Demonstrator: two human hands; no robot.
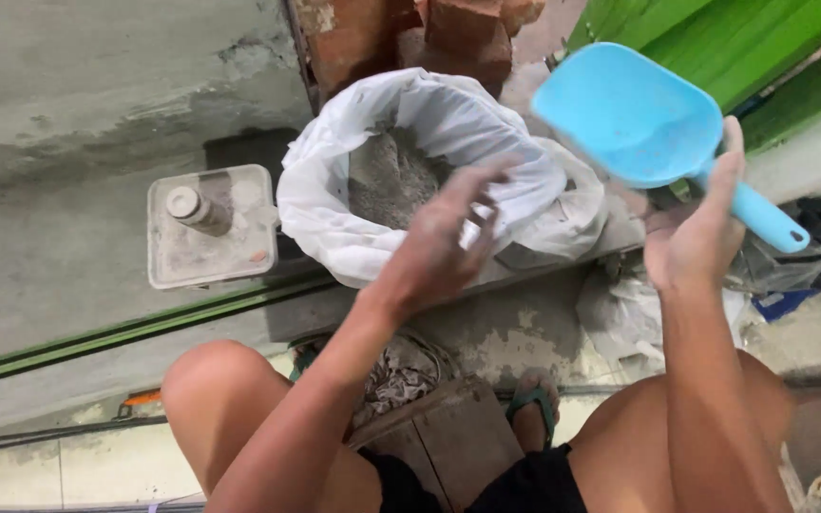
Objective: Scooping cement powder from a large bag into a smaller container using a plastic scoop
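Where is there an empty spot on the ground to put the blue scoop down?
There is bare concrete floor left of the clear plastic tub, stretching to the grey wall. It is crowded elsewhere: the white bag of grey powder fills the middle, and plastic scraps pile up on the right, under the blue scoop in the right hand.

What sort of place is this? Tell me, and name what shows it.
Probably a rough outdoor work corner or building site: a white sack of grey powder, stacked red bricks, and stained concrete ground.
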